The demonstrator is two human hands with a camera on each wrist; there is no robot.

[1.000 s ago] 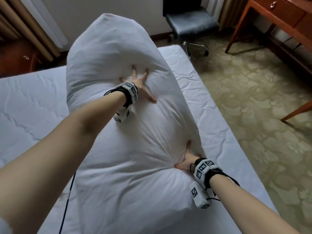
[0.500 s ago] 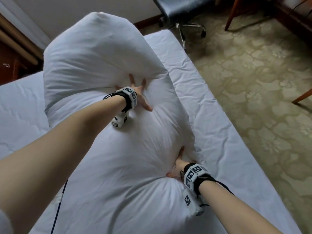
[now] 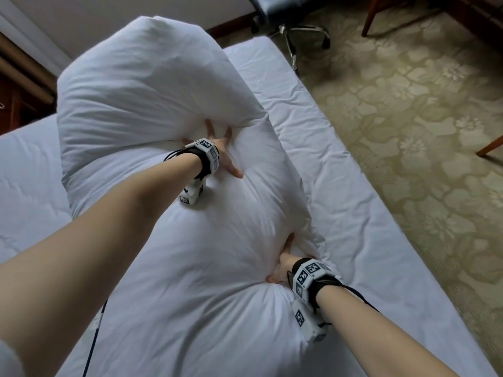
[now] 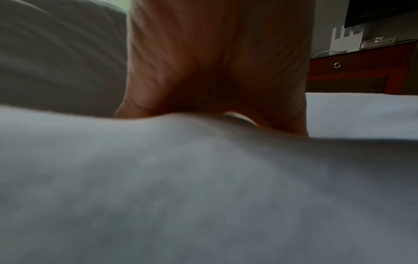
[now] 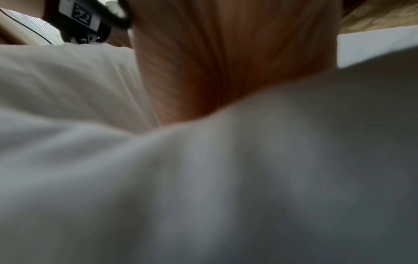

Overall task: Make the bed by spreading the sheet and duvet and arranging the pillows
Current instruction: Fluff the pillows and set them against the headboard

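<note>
A large white pillow [image 3: 152, 85] lies on the bed's white sheet [image 3: 340, 170], its far end bulging upward and bending toward me. My left hand [image 3: 221, 148] presses flat into the fold of the pillow with fingers spread. My right hand [image 3: 283, 263] presses into the pillow's right side nearer me, thumb out, fingers sunk in the fabric. Both wrist views show a palm against white pillow fabric [image 4: 203, 178] [image 5: 203, 178]; fingertips are hidden.
The bed's right edge runs diagonally beside patterned carpet [image 3: 408, 131]. A black office chair [image 3: 294, 20] stands beyond the bed's far corner. Wooden desk legs [image 3: 373, 17] are at top right, dark wooden furniture [image 3: 13, 110] at far left.
The pillow's far end has folded further over toward me, and my left hand has sunk deeper into the crease. My right hand has stayed pressed on the pillow's right side.
</note>
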